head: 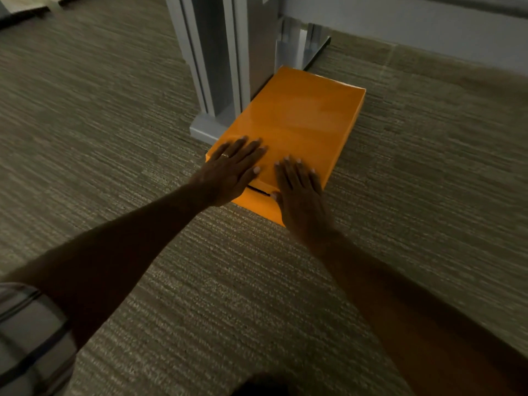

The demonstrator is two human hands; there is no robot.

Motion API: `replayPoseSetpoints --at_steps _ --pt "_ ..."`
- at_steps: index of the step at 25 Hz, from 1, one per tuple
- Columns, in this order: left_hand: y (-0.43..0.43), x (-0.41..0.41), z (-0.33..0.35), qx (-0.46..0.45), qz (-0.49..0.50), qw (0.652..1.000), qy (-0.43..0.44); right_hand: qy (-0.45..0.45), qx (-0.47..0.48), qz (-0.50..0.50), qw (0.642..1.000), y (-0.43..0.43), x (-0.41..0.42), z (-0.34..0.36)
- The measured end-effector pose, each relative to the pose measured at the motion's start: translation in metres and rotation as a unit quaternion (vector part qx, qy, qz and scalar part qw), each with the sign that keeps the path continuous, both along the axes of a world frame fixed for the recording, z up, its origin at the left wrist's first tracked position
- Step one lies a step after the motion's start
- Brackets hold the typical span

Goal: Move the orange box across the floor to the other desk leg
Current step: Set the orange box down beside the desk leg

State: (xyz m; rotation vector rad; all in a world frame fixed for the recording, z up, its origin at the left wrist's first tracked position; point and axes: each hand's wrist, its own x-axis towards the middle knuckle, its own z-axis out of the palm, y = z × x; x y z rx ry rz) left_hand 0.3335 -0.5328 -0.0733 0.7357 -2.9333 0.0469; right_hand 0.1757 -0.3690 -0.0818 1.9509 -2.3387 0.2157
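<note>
Orange box on grey-brown carpet

A glossy plain orange box, showing a thin black slit at its near end, is lying on floor carpet that is running in fine beige and grey-brown streaks; the desk leg is looking pale grey, the sleeve grey with dark plaid lines.

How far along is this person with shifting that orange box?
Done: the orange box lies flat on the carpet beside a grey desk leg. In hand: left hand and right hand rest flat on its lid. Left: whether this leg is start or goal cannot be told.
</note>
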Motion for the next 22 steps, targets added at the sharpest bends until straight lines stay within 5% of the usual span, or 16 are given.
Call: replayPoseSetpoints --at_steps 16,22 --pt "-0.016 -0.023 0.003 0.031 -0.004 0.999 -0.028 -0.006 -0.027 -0.008 1.000 -0.012 -0.016 0.002" --pt "-0.005 -0.025 0.016 0.109 0.019 0.994 -0.027 -0.082 -0.076 0.032 0.993 0.005 -0.026 0.003"
